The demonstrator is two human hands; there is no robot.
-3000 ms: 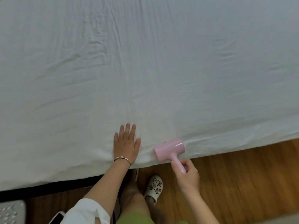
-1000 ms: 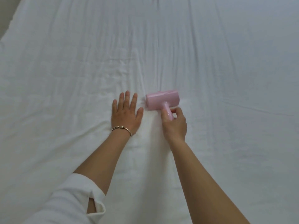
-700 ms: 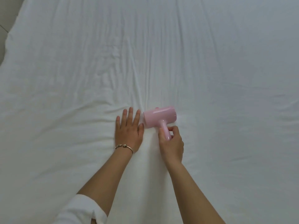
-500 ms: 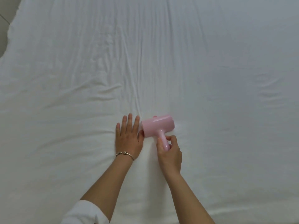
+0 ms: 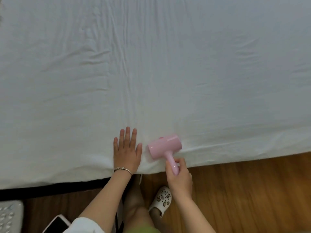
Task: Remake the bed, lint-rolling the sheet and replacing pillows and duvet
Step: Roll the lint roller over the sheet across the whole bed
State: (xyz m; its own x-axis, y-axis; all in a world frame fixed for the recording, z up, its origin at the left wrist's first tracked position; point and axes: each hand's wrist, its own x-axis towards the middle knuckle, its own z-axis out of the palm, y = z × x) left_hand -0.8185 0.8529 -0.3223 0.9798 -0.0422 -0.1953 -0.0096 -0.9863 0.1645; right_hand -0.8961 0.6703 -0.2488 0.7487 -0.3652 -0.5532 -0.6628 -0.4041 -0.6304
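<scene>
A wrinkled white sheet (image 5: 168, 73) covers the bed and fills most of the view. My left hand (image 5: 127, 152) lies flat on it near the bed's near edge, fingers straight, a thin bracelet on the wrist. Just to its right sits a pink lint roller (image 5: 165, 146), its drum on the sheet close to the edge. My right hand (image 5: 179, 177) grips the roller's handle, hanging past the edge over the floor. No pillows or duvet are in view.
Wooden floor (image 5: 244, 190) runs along the bed's near side. A white clog (image 5: 162, 200) on my foot stands below the roller. A phone (image 5: 56, 223) and a grey-white object (image 5: 9, 216) lie at the lower left, under the dark bed base (image 5: 50, 188).
Both hands came back from the middle of the sheet to the near edge, the roller drawn along the sheet toward me. The floor and my foot came into view.
</scene>
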